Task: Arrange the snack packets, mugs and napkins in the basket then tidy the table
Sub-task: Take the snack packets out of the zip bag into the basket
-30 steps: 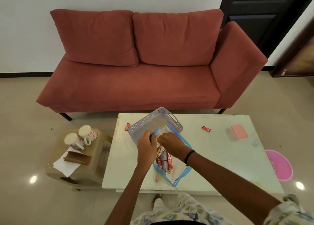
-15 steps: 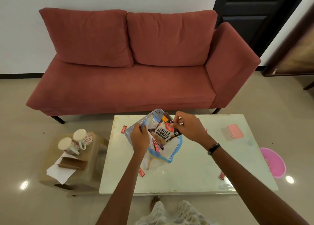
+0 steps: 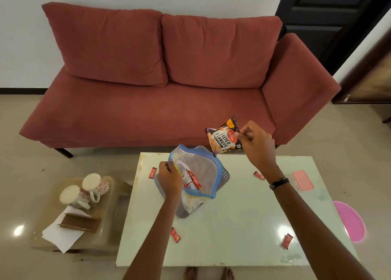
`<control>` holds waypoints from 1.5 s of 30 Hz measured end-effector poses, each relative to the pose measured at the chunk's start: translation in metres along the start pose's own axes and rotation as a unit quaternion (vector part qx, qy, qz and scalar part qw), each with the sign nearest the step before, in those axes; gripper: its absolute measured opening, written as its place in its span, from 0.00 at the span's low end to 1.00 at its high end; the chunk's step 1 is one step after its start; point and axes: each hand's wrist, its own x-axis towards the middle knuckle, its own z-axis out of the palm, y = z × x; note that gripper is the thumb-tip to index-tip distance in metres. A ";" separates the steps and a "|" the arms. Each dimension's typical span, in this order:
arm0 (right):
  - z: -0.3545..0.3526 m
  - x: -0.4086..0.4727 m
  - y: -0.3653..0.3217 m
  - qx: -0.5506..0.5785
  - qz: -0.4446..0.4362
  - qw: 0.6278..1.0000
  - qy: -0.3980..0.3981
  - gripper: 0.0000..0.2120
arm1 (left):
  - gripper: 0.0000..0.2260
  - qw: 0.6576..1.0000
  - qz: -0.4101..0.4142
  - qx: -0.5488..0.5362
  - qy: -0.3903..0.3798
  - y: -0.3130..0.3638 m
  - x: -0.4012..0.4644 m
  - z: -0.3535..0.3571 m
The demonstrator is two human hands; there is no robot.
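My right hand [image 3: 255,143] pinches a dark salted peanuts packet [image 3: 223,139] and holds it in the air above the table's far edge. My left hand [image 3: 169,179] grips the near left rim of a clear zip bag with blue edging [image 3: 200,174], held open above the grey perforated basket [image 3: 224,174]. More red snack packets [image 3: 193,179] lie inside the bag. Small red packets are scattered on the white table [image 3: 243,216]: one [image 3: 152,172] at the left, one [image 3: 259,175] at the right, two [image 3: 175,234] [image 3: 287,240] near the front.
Two white floral mugs [image 3: 84,189] stand on a low brown stool at the left, with a napkin holder [image 3: 79,224] and white napkins [image 3: 61,236]. A pink lidded box [image 3: 303,180] sits at the table's right. A pink bin [image 3: 349,221] stands on the floor; a red sofa [image 3: 158,89] is behind.
My right hand has drawn the peanuts packet out of the zip bag and lifted it up and to the right. My left hand has kept its hold on the bag's rim.
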 end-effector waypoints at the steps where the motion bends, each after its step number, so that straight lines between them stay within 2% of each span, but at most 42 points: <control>1: 0.007 0.006 0.008 0.000 0.006 1.000 0.009 0.10 | 0.12 1.000 -0.004 -0.004 0.004 -0.005 0.005 0.004; 4: 0.038 0.020 0.038 -0.013 0.025 1.000 0.006 0.10 | 0.11 1.000 -0.009 -0.004 0.010 -0.020 0.021 0.020; 12: 0.183 0.043 0.138 -0.091 0.069 0.988 -0.105 0.05 | 0.09 1.000 0.016 0.002 0.025 -0.064 0.050 0.058; 19: 0.296 0.069 0.198 -0.128 0.085 0.977 -0.150 0.02 | 0.07 1.000 0.018 0.012 0.010 -0.106 0.060 0.083; 32: 0.339 0.098 0.219 -0.122 0.112 0.968 -0.191 0.03 | 0.06 1.000 0.012 0.008 -0.007 -0.111 0.056 0.092; 39: 0.330 0.094 0.218 -0.116 0.127 0.965 -0.198 0.08 | 0.06 1.000 0.011 0.002 -0.020 -0.114 0.059 0.095; 42: 0.306 0.076 0.208 -0.058 0.135 0.975 -0.166 0.13 | 0.07 1.000 0.005 -0.005 -0.014 -0.112 0.055 0.094; 45: 0.260 0.038 0.172 0.050 0.111 0.989 -0.089 0.09 | 0.06 1.000 -0.004 -0.011 -0.010 -0.112 0.051 0.090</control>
